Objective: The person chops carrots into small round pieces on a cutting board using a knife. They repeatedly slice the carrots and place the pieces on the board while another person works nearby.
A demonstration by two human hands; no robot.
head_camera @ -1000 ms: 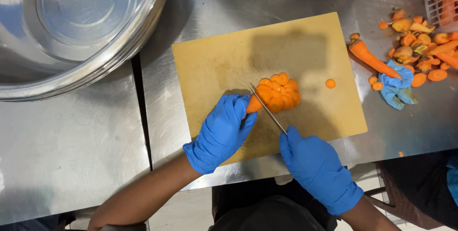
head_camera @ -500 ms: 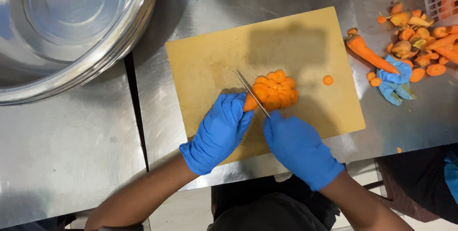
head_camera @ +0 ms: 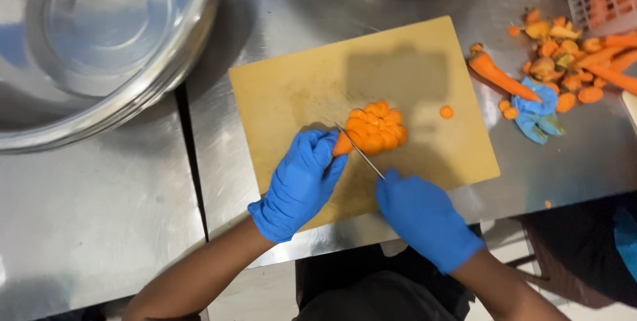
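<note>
On the cutting board [head_camera: 292,95], the left hand [head_camera: 298,185] pins a carrot stub [head_camera: 342,144] beside the slices [head_camera: 376,126]; the right hand [head_camera: 424,218] grips the knife [head_camera: 359,151] (blade close to gloved fingertips), risking a nick.

Board's far half: lying open on the cutting board [head_camera: 312,89].
Left: big steel bowl [head_camera: 99,49] crowding the tabletop [head_camera: 279,2].
Right: carrot scraps [head_camera: 557,62] blocking the way.
</note>
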